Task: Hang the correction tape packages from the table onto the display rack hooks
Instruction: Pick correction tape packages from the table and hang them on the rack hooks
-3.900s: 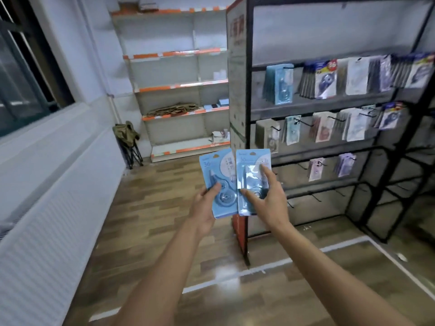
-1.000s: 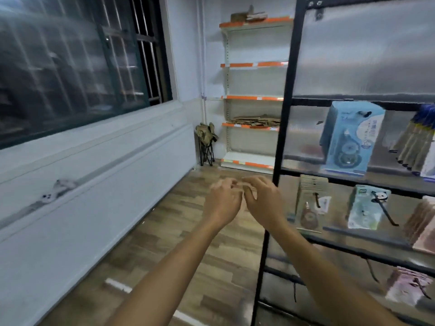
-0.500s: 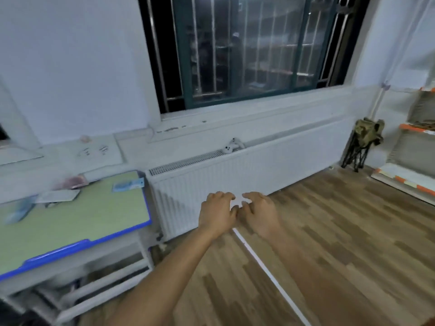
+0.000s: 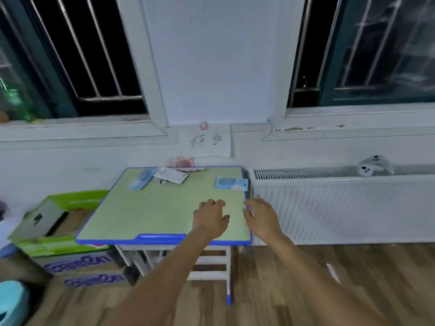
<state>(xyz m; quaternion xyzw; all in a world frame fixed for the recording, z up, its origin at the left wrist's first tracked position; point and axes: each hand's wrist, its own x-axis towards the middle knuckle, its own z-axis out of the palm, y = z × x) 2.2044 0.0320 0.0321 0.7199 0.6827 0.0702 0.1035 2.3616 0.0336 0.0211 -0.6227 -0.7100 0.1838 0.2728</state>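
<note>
Both hands point(image 4: 210, 218) point(image 4: 263, 217) — packages gone — now over table point(image 4: 150, 215).

We note a white radiator point(image 4: 341, 208) under the barred window point(image 4: 376, 50), stacked cardboard boxes point(image 4: 63, 243) left, a handwritten paper sign point(image 4: 206, 140) on the wall, wood-plank floor point(image 4: 270, 290).

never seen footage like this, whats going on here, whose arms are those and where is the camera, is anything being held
This is no machine. One camera sits on a person's head and looks forward and down, so the two bare arms are their own. The left hand and right hand reach out over a small green table with a blue rim, fingers loose, holding nothing. On the table lie a blue correction tape package at the far right, another blue package at the far left, and a white package beside it. A radiator stands to the right under the windows.
</note>
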